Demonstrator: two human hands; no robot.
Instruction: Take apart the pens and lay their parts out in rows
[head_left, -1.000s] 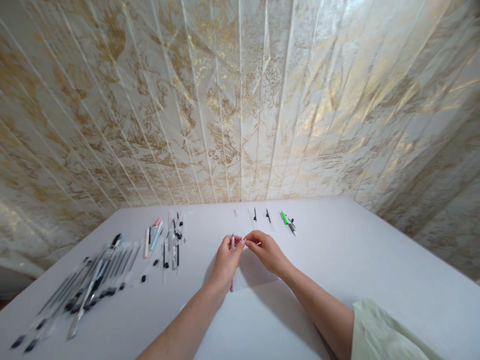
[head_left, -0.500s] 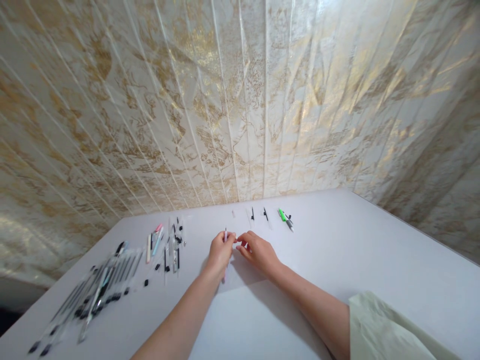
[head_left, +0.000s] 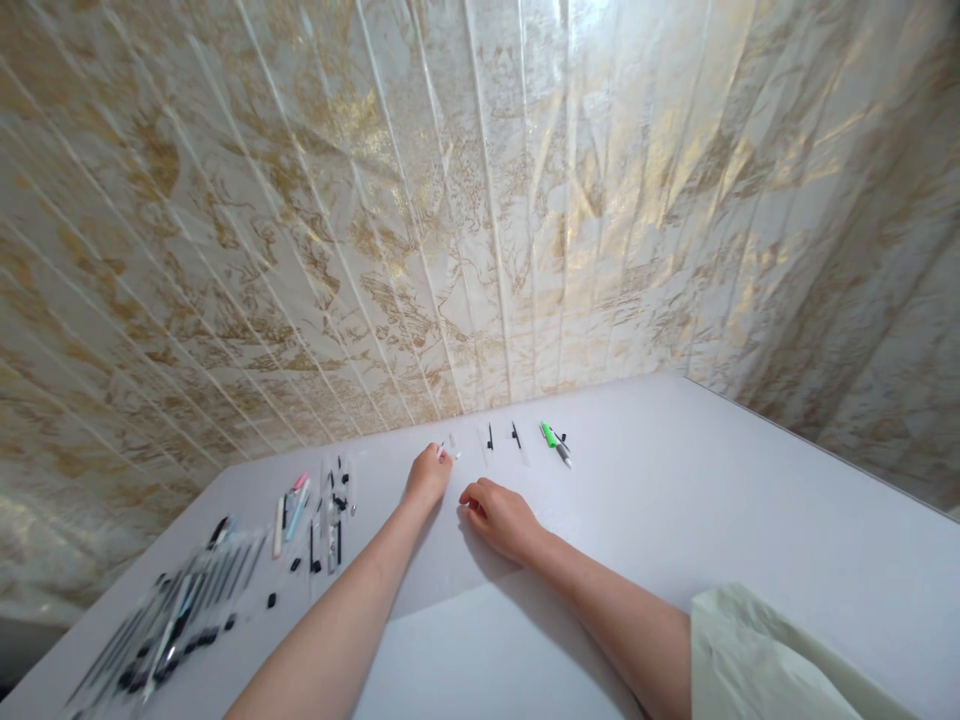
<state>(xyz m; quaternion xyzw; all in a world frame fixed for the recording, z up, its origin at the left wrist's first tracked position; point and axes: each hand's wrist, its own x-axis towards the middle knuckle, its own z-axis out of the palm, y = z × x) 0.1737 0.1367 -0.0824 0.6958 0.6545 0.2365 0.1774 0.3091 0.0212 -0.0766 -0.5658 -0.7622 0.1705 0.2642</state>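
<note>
My left hand (head_left: 429, 474) is closed near the far side of the table. A short pale, pinkish end of a slim pen (head_left: 442, 453) shows at its fingertips; the rest is hidden by the hand. Just beyond it lies a small clear piece (head_left: 452, 440), too small to name. My right hand (head_left: 499, 517) rests low over the table, nearer to me and to the right. Its fingers are curled together, and whatever they may hold is hidden.
To the right of the hands lie two thin black refills with clips (head_left: 490, 437) and a green and grey pen (head_left: 553, 440). Pastel pens (head_left: 297, 510), clear pen parts (head_left: 333, 520) and a pile of clear pens with black caps (head_left: 180, 610) spread over the left. A patterned curtain (head_left: 450, 250) hangs behind.
My left hand has moved forward and slightly left with the pen, away from my right hand. My right hand has drawn a little nearer to me. The view has shifted slightly.
</note>
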